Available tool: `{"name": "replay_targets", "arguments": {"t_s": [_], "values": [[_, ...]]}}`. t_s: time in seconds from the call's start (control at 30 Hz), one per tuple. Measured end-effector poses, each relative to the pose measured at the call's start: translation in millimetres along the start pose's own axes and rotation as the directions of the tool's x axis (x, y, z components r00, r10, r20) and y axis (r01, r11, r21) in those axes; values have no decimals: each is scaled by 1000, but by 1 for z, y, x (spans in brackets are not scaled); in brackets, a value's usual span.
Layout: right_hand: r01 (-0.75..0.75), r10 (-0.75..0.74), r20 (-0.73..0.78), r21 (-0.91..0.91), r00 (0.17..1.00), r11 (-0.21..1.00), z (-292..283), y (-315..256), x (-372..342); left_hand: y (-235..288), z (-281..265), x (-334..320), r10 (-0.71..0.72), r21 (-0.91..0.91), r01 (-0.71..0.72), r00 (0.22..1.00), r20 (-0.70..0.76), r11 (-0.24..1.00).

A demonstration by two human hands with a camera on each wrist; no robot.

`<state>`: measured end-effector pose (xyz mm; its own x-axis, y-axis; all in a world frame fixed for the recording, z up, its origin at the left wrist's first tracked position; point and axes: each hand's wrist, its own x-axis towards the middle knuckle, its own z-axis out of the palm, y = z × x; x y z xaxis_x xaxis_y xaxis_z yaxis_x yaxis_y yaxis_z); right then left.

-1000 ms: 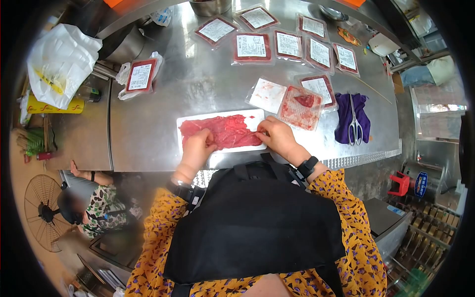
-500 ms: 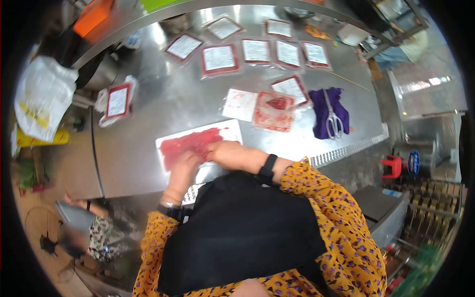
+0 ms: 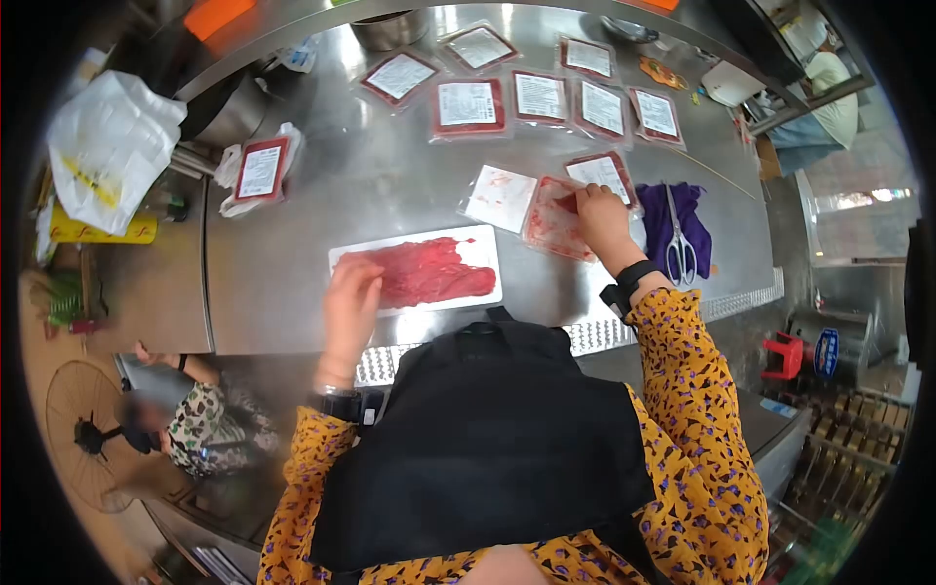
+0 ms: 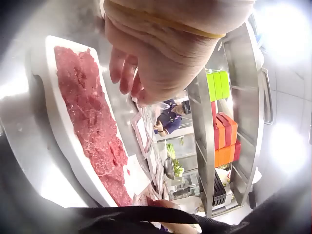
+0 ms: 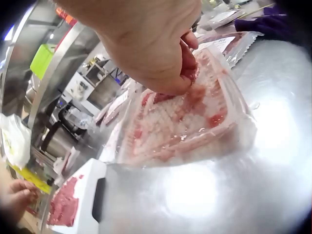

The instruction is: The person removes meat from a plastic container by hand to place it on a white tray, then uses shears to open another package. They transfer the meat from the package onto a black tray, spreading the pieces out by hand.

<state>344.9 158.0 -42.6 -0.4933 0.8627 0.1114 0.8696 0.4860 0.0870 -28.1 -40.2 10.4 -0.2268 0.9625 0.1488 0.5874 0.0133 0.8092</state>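
A white tray (image 3: 489, 244) with sliced raw red meat (image 3: 429, 273) spread over it sits near the table's front edge. My left hand (image 3: 351, 297) hovers at the tray's left end, fingers loosely bent and holding nothing; in the left wrist view it is above and beside the meat. Off to the right, my right hand (image 3: 606, 232) reaches into an opened clear plastic pack (image 3: 548, 234) smeared with red juice. Its fingers pinch a small piece of meat (image 3: 565, 203) there. My palm partly hides that piece in the right wrist view.
A peeled white label (image 3: 500, 198) lies left of the opened pack. Scissors (image 3: 682, 249) rest on a purple cloth (image 3: 656, 234) at right. Several sealed meat packs (image 3: 468, 107) fill the back; another pack (image 3: 261, 171) lies left. Another person (image 3: 203, 419) is at lower left.
Both hands worked at the meat on the tray earlier. My right hand has moved right to the opened pack and grips meat there. My left hand has drawn slightly off the meat.
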Motion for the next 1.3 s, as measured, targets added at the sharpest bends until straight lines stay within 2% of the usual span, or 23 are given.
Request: {"name": "replay_targets", "arguments": {"t_s": [0.07, 0.17, 0.2, 0.27, 0.3, 0.33, 0.37, 0.4, 0.43, 0.5, 0.53, 0.63, 0.73, 0.77, 0.8, 0.9, 0.93, 1.03, 1.1, 1.13, 1.17, 1.2, 1.3], "values": [[19, -17, 47, -63, 999, 998, 1, 4, 5, 0, -2, 0, 1, 3, -1, 1000, -10, 1000], [-26, 23, 99, 28, 995, 999, 2, 12, 12, 6, -2, 2, -6, -22, 6, 1000, -8, 1000], [-70, 56, 76, 188, 995, 980, -8, 10, 11, 9, -2, 2, -13, -34, 13, 1000, -4, 999], [-134, 131, 40, 480, 991, 867, -40, 7, 8, 6, 1, 3, 3, -26, -3, 1000, 12, 1000], [-131, 131, 46, 620, 990, 774, -24, 11, 5, 5, 6, 5, 13, -28, -12, 1000, 19, 1000], [-179, 61, 175, 816, 983, 549, -34, 4, 6, 8, 13, 9, -29, -116, 37, 997, 68, 993], [-250, -48, 273, 929, 961, 271, -42, -11, 5, 12, 19, 14, -67, -194, 89, 991, 120, 977], [-315, -120, 330, 940, 936, 128, -52, -26, 4, 17, 24, 19, -102, -262, 145, 980, 171, 954], [-382, -206, 372, 924, 905, -13, -59, -41, 3, 29, 28, 27, -70, -289, 132, 974, 216, 948], [-530, -318, 457, 823, 831, -204, -63, -70, 3, 51, 40, 38, -19, -415, 123, 969, 245, 901], [-547, -365, 449, 803, 816, -236, -69, -82, 4, 55, 47, 43, -13, -456, 149, 958, 287, 878], [-537, -388, 430, 811, 815, -231, -68, -113, 2, 63, 59, 47, -76, -529, 311, 905, 418, 790], [-567, -464, 414, 782, 783, -259, -62, -124, -3, 51, 66, 42, -34, -691, 323, 917, 396, 647], [-586, -495, 414, 766, 764, -264, -59, -126, -4, 48, 66, 40, -62, -683, 352, 910, 411, 640], [-602, -449, 460, 758, 766, -250, -64, -129, -6, 45, 63, 38, -90, -675, 379, 902, 422, 633], [-549, -353, 467, 816, 811, -181, -56, -131, -8, 37, 61, 34, -154, -677, 428, 891, 427, 598], [-555, -358, 464, 802, 811, -218, -56, -132, -8, 36, 61, 33, -171, -684, 439, 889, 425, 583], [-560, -345, 460, 775, 818, -293, -59, -132, -13, 37, 56, 28, -271, -746, 504, 864, 425, 437], [-548, -308, 464, 779, 830, -304, -63, -134, -14, 32, 55, 27, -256, -750, 500, 866, 430, 433], [-377, -158, 353, 910, 922, -170, -66, -138, -15, 30, 54, 26, -249, -752, 497, 867, 431, 432], [-198, -30, 198, 980, 980, -3, -69, -144, -15, 29, 54, 27, -253, -759, 496, 868, 427, 422], [-26, 68, 14, 982, 998, 185, -74, -150, -15, 30, 53, 27, -256, -766, 494, 869, 423, 411], [124, -71, -107, 937, 992, 327, -90, -156, -16, 31, 54, 28, -230, -777, 493, 870, 436, 391]]}}
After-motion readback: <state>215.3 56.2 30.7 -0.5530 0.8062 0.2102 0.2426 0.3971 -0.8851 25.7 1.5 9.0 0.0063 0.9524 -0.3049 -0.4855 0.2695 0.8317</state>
